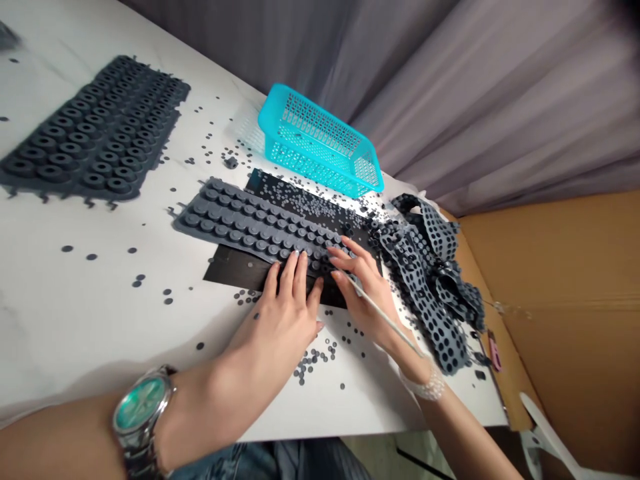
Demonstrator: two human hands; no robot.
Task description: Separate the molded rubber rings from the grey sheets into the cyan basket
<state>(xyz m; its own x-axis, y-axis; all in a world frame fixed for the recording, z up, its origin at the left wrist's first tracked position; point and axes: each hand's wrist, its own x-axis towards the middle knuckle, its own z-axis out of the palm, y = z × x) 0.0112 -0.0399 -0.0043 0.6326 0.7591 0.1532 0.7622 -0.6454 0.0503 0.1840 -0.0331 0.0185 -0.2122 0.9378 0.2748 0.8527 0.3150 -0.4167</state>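
A dark grey rubber sheet of raised round parts (240,215) lies slantwise over a black mat (233,267). My left hand (280,307) rests on its near edge, fingers stretched out and fingertips pressing the rubber. At the sheet's right end, my right hand (367,293) pinches a thin whitish rod (383,312), which slopes back over the palm towards the wrist. The rod's tip is down among the round parts, partly hidden by my fingers. Small grey discs (305,200) are scattered thickly over the mat behind the sheet.
A turquoise basket (320,167) stands behind the mat. Another rubber sheet of ring-shaped parts (95,133) lies at the left. Punched rubber scraps (425,287) are heaped at the right, near a cardboard wall (565,287) and a pink-handled tool (495,351). Loose discs dot the white table (100,320).
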